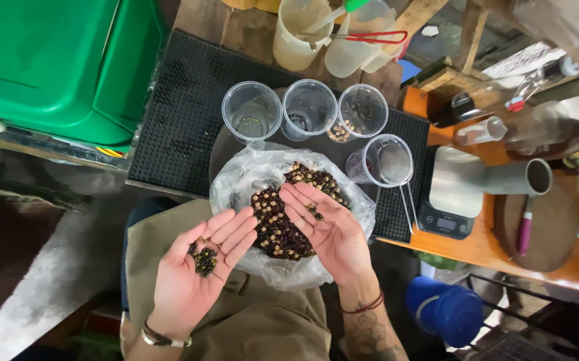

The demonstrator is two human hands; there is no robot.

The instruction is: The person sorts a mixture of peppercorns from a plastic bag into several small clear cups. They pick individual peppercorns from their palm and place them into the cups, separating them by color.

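The green bin [55,60] fills the corner up and to the left of the clear plastic bag [289,220], and the black rubber mat [182,113] stretches behind the bag, its near edge running under the bag's far rim. To the right of the bag, past the mat's edge, a digital scale [453,194] with a steel platform sits on the orange counter [497,247]. The bag itself lies open on the person's lap, holding a mound of dark and pale beans [282,227]. Just behind the bag stand three clear plastic cups [306,110] in a row, each with a few beans at the bottom, and a fourth cup [386,160] with a wire handle stands at the bag's right rim. The left hand [199,267] hovers at the bag's left edge, palm up and cupped half open, cradling a small heap of dark beans [204,257]. The right hand [319,224] lies over the bag's right side, palm up and spread flat, with only a few beans [314,212] resting loose on the fingers, nothing gripped.
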